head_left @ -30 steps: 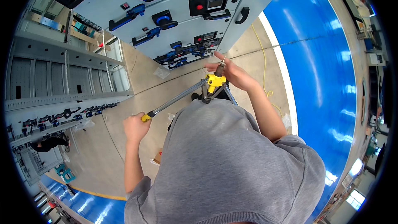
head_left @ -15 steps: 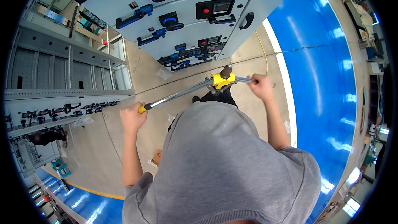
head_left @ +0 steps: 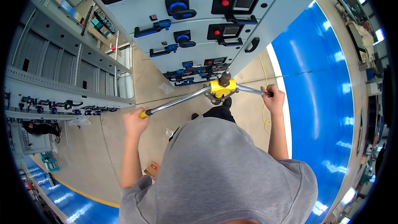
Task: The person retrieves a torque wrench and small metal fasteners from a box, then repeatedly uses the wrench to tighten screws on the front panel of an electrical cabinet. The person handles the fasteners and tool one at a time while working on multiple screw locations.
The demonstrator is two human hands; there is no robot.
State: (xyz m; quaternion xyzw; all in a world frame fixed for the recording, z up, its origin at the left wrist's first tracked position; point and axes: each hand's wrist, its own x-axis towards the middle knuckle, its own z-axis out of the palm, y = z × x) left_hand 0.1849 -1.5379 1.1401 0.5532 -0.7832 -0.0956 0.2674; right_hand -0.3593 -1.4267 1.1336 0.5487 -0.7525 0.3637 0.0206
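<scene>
A two-handled lever tool [head_left: 222, 88], by its look a hand riveter, spreads across the view below the cabinet front. It has a yellow body, a dark nose with a thin metal tip pointing away from me, and two long chrome arms set wide apart. My left hand [head_left: 136, 122] is closed round the yellow-ended grip of the left arm. Closed on the dark end of the right arm is my right hand [head_left: 273, 98]. The tip overlaps the lower right edge of the grey switchgear cabinet [head_left: 203, 49]; I cannot tell whether it touches.
Black and blue rotary handles [head_left: 180, 7] stick out from the cabinet. An open metal frame [head_left: 78, 64] stands to the left. On the floor are a cardboard box [head_left: 152, 169], a plastic scrap [head_left: 166, 88] and a yellow cable [head_left: 264, 112]. A blue walkway [head_left: 313, 87] runs along the right.
My view has shifted, so the cabinet sits lower and further right. My right hand has moved outward and slightly down with its handle. Both hands keep their grip.
</scene>
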